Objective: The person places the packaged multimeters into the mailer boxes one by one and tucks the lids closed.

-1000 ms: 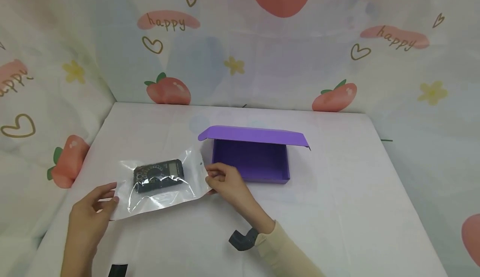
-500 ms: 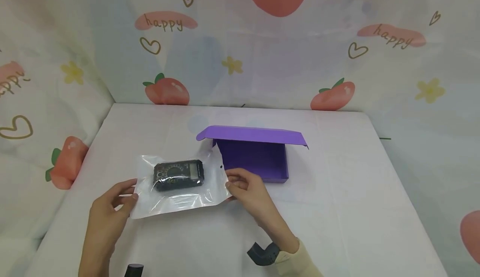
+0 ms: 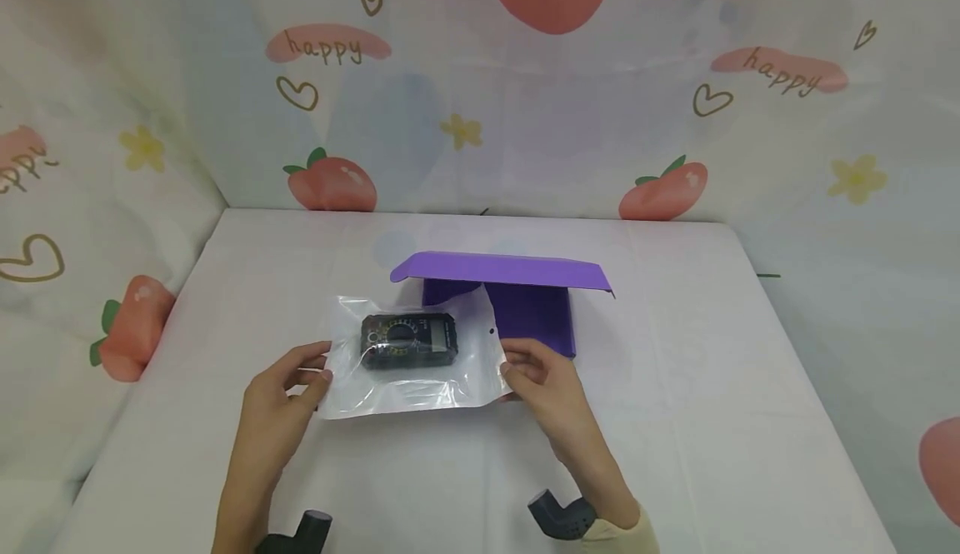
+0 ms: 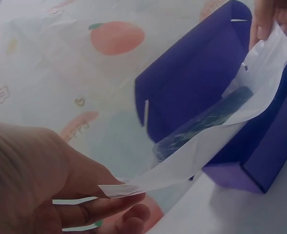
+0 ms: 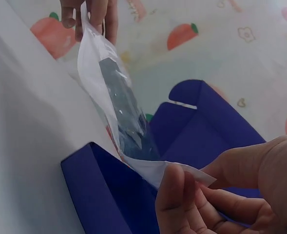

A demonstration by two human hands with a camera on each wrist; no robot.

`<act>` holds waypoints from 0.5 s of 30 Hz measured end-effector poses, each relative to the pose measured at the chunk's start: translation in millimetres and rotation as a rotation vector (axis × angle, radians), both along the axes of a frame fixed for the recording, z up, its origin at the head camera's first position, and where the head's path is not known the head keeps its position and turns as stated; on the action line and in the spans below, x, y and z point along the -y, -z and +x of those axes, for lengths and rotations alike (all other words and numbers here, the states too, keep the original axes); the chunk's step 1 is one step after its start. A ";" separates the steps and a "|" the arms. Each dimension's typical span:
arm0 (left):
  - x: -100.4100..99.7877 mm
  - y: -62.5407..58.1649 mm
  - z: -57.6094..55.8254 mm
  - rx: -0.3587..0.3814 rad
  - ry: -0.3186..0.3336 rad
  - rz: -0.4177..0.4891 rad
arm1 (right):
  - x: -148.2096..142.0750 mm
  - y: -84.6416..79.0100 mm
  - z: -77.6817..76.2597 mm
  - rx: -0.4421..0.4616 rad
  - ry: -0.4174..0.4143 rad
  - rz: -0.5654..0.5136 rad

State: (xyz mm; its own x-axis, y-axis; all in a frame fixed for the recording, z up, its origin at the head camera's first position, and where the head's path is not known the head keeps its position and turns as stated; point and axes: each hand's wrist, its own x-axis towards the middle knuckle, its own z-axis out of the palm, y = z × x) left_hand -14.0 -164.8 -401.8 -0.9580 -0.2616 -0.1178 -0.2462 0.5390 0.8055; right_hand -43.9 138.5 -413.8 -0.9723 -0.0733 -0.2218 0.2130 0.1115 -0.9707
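One plastic bag (image 3: 420, 386), see-through front, white back, held lengthwise between two hands near mid-table; clock directions run from its middle as the head view shows it. Contents: one black meter (image 3: 408, 340), round dial, small screen, screen end toward 3 o'clock. One purple box (image 3: 536, 321), at 2 o'clock, lid (image 3: 502, 271) raised; the bag overlaps its near left part in the head view, contact cannot be told. One table (image 3: 697, 346), covered in white: far edge at 12 o'clock, beyond the box, against a fruit-print cloth (image 3: 525, 121); a wide stretch of tabletop at 3 o'clock, from box to side edge; another at 10 o'clock, out to the opposite edge; a further stretch at 6 o'clock, between the forearms. Left hand (image 3: 281, 391), at 9 o'clock: thumb and fingers brought close together, pinching that end of the bag. Right hand (image 3: 543, 377), at 3 o'clock: thumb and fingers likewise narrow, pinching the other end, below a small hole (image 3: 492, 331); its spare fingers bent. One cream sleeve (image 3: 626, 535), between 4 and 5 o'clock.
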 end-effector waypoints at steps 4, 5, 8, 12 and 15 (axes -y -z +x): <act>-16.1 2.5 -8.1 -0.015 0.042 -0.014 | -8.6 0.3 -0.5 -0.013 0.040 0.040; -20.0 3.3 -10.2 -0.019 0.054 -0.012 | -10.6 0.8 -0.9 -0.016 0.047 0.049; -30.7 6.4 -16.9 -0.030 0.083 0.006 | -16.5 2.4 -2.5 -0.022 0.070 0.065; -43.3 11.6 -26.2 -0.048 0.110 0.047 | -24.0 3.5 -4.8 -0.023 0.104 0.065; -51.6 16.0 -32.8 -0.069 0.122 0.065 | -29.1 4.0 -7.4 -0.022 0.129 0.062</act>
